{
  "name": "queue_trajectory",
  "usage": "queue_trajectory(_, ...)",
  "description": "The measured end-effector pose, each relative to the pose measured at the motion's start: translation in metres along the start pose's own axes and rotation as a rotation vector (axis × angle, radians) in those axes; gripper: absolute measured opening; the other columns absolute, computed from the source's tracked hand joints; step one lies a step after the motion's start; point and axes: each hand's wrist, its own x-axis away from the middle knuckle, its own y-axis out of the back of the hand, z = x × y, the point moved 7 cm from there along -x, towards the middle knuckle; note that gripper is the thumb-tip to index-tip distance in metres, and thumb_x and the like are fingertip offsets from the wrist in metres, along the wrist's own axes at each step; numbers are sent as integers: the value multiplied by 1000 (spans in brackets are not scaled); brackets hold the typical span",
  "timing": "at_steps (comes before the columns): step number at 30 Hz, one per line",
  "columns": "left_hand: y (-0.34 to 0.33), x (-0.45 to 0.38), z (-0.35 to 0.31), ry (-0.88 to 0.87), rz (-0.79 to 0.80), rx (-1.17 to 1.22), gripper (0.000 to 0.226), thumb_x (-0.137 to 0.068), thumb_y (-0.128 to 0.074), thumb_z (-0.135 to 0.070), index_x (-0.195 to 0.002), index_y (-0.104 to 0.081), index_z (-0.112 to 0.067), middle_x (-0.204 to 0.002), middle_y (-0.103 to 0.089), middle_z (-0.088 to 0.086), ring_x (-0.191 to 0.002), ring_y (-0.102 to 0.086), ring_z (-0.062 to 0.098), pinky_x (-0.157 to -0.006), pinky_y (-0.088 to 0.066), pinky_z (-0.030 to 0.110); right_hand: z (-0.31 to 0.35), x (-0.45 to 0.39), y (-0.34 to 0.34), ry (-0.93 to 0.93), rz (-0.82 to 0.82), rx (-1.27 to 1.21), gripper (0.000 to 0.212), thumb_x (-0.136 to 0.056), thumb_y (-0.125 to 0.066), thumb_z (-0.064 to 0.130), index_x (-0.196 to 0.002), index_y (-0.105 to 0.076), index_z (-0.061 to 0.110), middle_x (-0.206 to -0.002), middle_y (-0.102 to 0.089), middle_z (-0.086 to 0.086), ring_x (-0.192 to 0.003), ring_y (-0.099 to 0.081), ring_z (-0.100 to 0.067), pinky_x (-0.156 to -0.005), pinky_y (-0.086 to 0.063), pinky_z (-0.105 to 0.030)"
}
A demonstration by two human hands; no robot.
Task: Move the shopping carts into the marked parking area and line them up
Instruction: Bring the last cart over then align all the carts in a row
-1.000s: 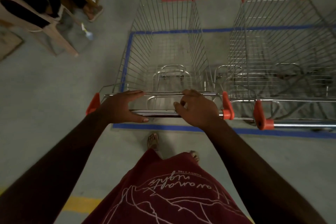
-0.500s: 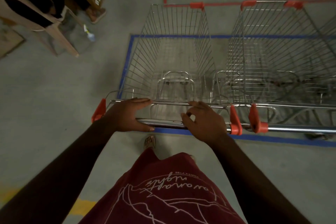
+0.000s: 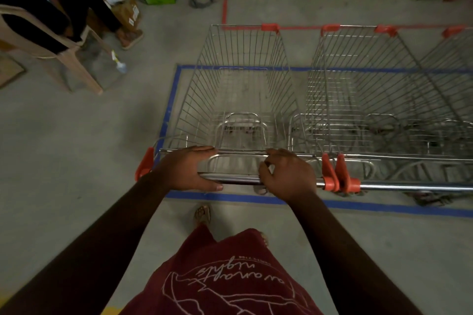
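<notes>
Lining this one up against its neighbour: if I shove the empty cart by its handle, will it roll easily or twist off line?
The cart is an empty wire basket, so probably light and quick to roll. The left hand and right hand hold the handle bar apart, which should limit twisting. Its end cap sits against the neighbouring cart, so it may rub.

Third cart (image 3: 455, 79) cut by right edge; seated person (image 3: 38, 7) cut by left edge; cart wheels hidden under baskets.

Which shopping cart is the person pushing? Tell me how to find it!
Find the blue tape rectangle on the floor, with wire carts parked in a row. The pushed cart is leftmost, beside the tape's left edge. Only its handle bar has hands on it: the left hand and right hand.
</notes>
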Motion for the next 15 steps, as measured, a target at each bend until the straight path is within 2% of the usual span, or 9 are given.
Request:
queue_trajectory(5,5,-7,4,32,-17,8,111,-68,-74,-80,-159,-33,-30,-164,-33,-10,-147,-34,10,-110,-21,20,0,-10,-6,-18,36,4,42,-92,-42,52,-99,-74,26,-118,-72,6,-104,-70,-19,-80,-57,-32)
queue_trajectory(10,3,-4,6,52,3,35,114,-66,-72,-83,-159,-32,-31,-164,-33,-9,-147,-35,12,-114,-26,27,0,-9,-5,30,35,27,46,-96,-37,51,-109,-74,26,-126,-70,5,-111,-68,-19,-83,-57,-35)
queue_trajectory(15,5,-4,8,48,-9,21,114,-65,-68,-87,-158,-33,-32,-162,-36,-10,-146,-37,12,-115,-28,28,3,-9,-2,47,11,3,40,-97,-45,47,-104,-76,25,-130,-70,6,-113,-68,-18,-84,-55,-31)
